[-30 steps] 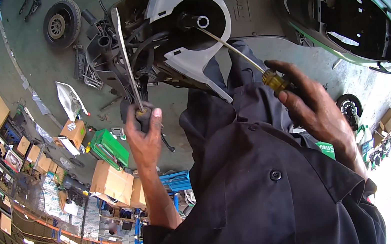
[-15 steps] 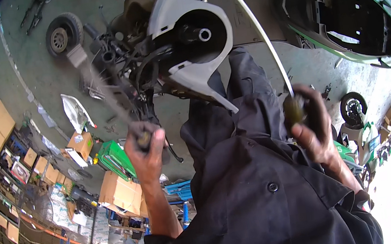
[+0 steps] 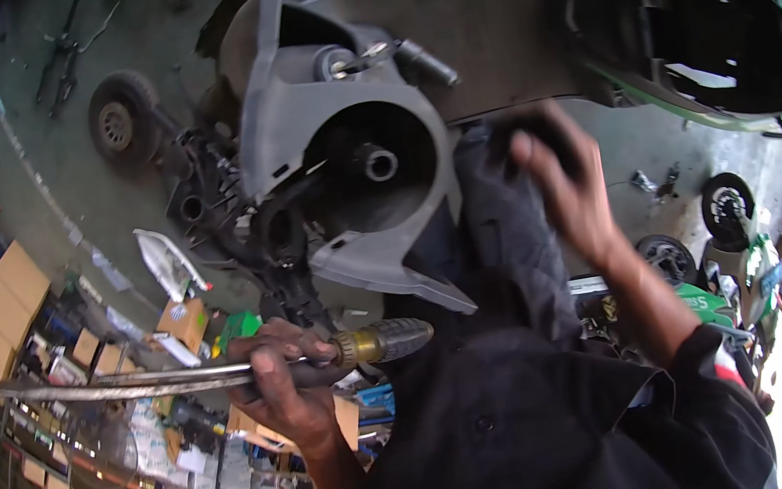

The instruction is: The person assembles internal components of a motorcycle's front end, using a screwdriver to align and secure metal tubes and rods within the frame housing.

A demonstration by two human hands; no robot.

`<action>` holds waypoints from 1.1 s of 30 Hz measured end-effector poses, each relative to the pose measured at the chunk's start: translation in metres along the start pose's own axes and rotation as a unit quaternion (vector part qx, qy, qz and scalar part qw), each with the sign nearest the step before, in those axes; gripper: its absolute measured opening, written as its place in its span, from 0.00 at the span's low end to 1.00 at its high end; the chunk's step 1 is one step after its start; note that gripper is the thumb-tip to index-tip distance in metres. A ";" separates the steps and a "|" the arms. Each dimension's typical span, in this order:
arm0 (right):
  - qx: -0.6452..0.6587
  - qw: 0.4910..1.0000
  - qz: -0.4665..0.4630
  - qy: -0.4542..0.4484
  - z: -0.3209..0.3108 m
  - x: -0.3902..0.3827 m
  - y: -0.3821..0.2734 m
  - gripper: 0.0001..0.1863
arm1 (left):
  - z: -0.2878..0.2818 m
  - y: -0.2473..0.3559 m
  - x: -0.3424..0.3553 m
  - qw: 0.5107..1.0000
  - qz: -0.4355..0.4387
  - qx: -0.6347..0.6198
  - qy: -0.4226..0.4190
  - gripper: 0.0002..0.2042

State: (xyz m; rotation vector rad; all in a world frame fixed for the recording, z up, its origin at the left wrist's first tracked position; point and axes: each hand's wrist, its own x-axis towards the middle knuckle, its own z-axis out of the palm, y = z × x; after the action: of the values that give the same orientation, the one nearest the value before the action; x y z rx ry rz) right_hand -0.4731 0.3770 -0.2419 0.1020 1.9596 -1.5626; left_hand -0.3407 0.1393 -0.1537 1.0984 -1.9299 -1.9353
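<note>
In my left hand (image 3: 280, 382) are screwdrivers (image 3: 375, 342), lying sideways together with long shafts toward the left and a yellow and dark handle at the right. A grey plastic body panel (image 3: 383, 256) with a round dark opening sits above my hands, around a dark steering tube (image 3: 377, 162) with a hollow end. A dark cylinder with bright metal fittings (image 3: 428, 62) shows at the panel’s upper edge. My right hand (image 3: 563, 178) holds nothing, its fingers loosely curled and apart over my trouser leg, just right of the panel and below the scooter’s floorboard (image 3: 490, 27).
A green-rimmed scooter body (image 3: 600, 51) lies at the upper right, with wheels (image 3: 728, 209) below it and another wheel (image 3: 118, 123) at the upper left. A white panel (image 3: 166, 258), cardboard boxes (image 3: 10, 296) and shelving parts lie to the left; dark frame parts (image 3: 205, 217) adjoin the grey panel.
The screwdriver from my right hand is now in my left, both tools swung from upright to sideways. My right hand has released it and moved up toward the panel; the view has shifted slightly.
</note>
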 end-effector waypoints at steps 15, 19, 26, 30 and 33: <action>-0.425 0.878 0.210 -0.070 0.042 0.199 0.288 0.33 | 0.029 -0.035 -0.021 0.965 -0.126 0.216 0.083 0.19; -0.485 0.855 0.163 -0.084 0.033 0.203 0.306 0.32 | 0.037 -0.031 -0.027 0.951 -0.136 0.250 0.117 0.18; -0.476 0.852 0.201 -0.089 0.033 0.214 0.310 0.30 | 0.041 -0.032 -0.033 0.956 -0.156 0.199 0.148 0.21; -0.474 0.856 0.177 -0.107 0.029 0.211 0.303 0.31 | 0.052 -0.025 -0.025 0.957 -0.172 0.157 0.173 0.19; -0.426 0.881 0.149 -0.140 0.011 0.220 0.311 0.32 | 0.046 -0.033 -0.025 0.962 -0.129 0.193 0.142 0.19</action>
State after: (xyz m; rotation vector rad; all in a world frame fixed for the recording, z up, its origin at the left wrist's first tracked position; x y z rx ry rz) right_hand -0.5129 0.3911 -0.6202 -0.1730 2.0876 -0.4005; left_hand -0.3397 0.1941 -0.1808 1.7033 -2.1312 -1.4283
